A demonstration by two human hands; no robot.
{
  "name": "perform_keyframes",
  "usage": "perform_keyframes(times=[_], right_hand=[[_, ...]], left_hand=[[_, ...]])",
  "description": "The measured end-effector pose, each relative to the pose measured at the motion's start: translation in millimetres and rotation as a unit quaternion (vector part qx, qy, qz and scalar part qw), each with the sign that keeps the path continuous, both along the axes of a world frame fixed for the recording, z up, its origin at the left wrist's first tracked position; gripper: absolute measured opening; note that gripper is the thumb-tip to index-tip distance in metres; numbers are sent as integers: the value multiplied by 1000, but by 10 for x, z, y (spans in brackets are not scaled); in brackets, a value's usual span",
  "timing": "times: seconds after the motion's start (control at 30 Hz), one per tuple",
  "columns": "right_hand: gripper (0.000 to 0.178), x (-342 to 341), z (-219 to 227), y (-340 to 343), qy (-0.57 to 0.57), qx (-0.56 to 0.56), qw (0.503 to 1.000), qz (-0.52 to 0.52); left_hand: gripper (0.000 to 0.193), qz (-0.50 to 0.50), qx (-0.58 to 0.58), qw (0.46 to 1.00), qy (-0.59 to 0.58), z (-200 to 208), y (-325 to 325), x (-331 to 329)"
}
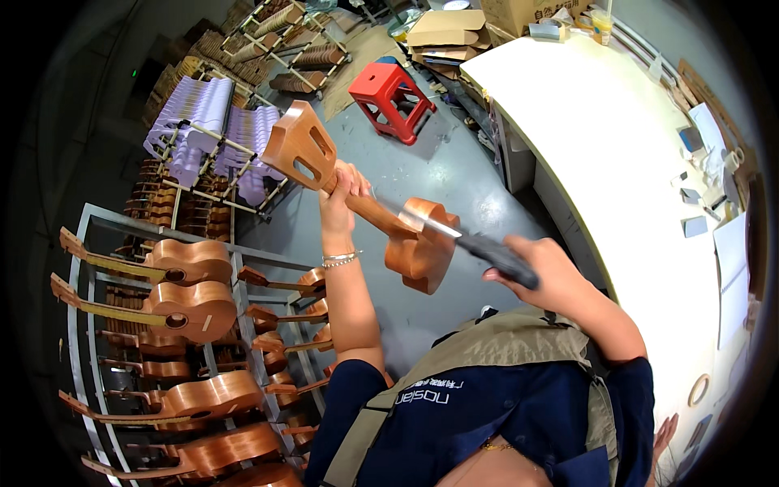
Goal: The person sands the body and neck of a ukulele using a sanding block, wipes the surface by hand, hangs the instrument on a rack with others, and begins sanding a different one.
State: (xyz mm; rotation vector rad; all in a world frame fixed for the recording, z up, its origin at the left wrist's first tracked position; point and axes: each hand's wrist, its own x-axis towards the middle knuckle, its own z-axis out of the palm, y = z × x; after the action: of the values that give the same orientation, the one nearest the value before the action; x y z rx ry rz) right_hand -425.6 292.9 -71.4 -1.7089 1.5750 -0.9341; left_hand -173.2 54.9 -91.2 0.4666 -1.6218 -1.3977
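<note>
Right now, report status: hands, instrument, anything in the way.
Left hand gripping a ukulele by its neck. Right hand holding a black-handled tool, blurred metal end crossing before the ukulele; contact unclear. Nothing visibly blocking; red stool stands apart.

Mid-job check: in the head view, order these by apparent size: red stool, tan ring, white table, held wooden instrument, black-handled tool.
1. White table
2. Held wooden instrument
3. Red stool and black-handled tool: unsure; the tool looks longer, the stool broader
4. Tan ring

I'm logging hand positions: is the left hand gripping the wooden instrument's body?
No, the left hand grips the instrument's neck near the slotted headstock, away from the body.
</note>
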Motion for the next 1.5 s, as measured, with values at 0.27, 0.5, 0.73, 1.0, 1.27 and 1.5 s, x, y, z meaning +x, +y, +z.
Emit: perform_keyframes(times=[0.27,0.5,0.73,1.0,1.27,1.5], right_hand=[[43,-240,-374,291,-2,136,989,58],[34,-1782,-1550,1678,-395,68,755,-519],[47,-3504,-2760,3452,-93,-7,564,-820],[48,-4275,-2834,2242,226,-74,636,-734],[51,-3080,-2462,-137,229,-234,804,-496],[50,-1991,-2828,-1357,194,-295,875,-330]], left_hand=[[29,-80,15,994,78,29,165,-566],[35,-81,65,993,54,-42,596,-904],[18,-17,80,990,111,-563,392,-665],[8,108,37,992,45,566,536,-532],[67,485,-239,841,-19,354,1467,475],[62,696,-192,691,30,1400,1739,1833]])
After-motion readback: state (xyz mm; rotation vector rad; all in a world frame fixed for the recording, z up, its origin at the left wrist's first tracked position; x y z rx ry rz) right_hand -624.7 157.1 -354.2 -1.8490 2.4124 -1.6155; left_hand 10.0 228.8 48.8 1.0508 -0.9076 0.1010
